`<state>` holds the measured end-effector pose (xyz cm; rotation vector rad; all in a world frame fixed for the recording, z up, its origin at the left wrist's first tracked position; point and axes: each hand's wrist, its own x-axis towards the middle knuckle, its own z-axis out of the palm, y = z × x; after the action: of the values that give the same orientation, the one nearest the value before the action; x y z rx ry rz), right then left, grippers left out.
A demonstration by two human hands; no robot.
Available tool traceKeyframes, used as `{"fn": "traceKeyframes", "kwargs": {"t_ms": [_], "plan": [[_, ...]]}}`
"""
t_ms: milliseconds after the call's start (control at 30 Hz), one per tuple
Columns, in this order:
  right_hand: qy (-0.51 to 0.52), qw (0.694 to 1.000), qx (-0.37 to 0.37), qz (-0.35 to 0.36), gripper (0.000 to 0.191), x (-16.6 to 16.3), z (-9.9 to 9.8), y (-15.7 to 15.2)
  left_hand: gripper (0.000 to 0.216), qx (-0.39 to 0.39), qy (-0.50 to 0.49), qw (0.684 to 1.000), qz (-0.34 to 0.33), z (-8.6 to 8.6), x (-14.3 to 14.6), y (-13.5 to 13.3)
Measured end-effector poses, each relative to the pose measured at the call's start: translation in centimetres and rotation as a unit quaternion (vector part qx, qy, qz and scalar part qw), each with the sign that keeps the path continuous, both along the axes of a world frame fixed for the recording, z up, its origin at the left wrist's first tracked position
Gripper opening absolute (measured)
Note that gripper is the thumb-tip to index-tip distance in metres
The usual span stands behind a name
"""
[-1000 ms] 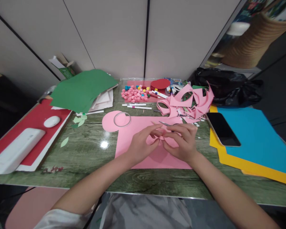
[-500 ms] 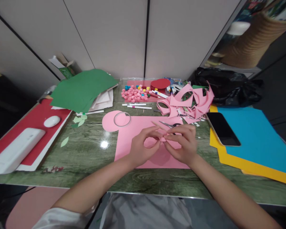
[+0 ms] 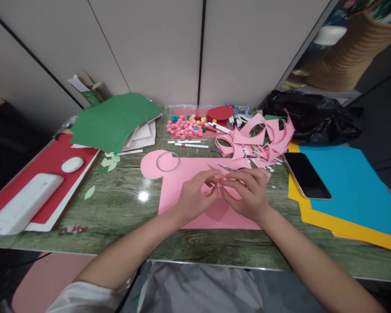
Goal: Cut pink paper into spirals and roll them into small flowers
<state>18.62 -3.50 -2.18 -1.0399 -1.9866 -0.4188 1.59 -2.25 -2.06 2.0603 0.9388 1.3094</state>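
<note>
From the head of the person at work, a lone camera looks forward and steeply down over a green wood-grain table (image 3: 117, 208), its lens set above the near edge. The left hand (image 3: 195, 195) and right hand (image 3: 248, 191) fall just below and right of center, within arm's reach of the lens. The wide view spans from a red sheet (image 3: 42, 163) at left to a blue sheet (image 3: 352, 178) at right, and from gray panels (image 3: 156, 52) beyond down to the wearer's gray clothing (image 3: 198, 284).
</note>
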Motion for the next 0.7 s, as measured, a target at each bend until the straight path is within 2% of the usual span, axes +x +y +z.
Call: {"fn": "traceKeyframes", "kwargs": {"t_ms": [233, 367, 533, 700], "plan": [[0.075, 0.997, -0.018, 0.031, 0.023, 0.37, 0.6, -0.43, 0.045, -0.081, -0.167, 0.979, -0.087, -0.34, 0.34, -0.41], [0.107, 0.992, -0.042, 0.051, 0.022, 0.29, 0.79, -0.69, 0.043, -0.078, -0.201, 0.972, -0.091, -0.51, 0.45, -0.66], [0.106, 0.99, -0.068, 0.059, 0.017, 0.1, 0.63, -0.62, 0.04, -0.052, -0.143, 0.987, -0.053, -0.17, 0.33, -0.69], [0.015, 0.999, -0.034, 0.015, 0.018, 0.26, 0.21, -0.17, 0.035, 0.034, -0.008, 0.999, -0.018, 0.41, 0.12, -0.34]]}}
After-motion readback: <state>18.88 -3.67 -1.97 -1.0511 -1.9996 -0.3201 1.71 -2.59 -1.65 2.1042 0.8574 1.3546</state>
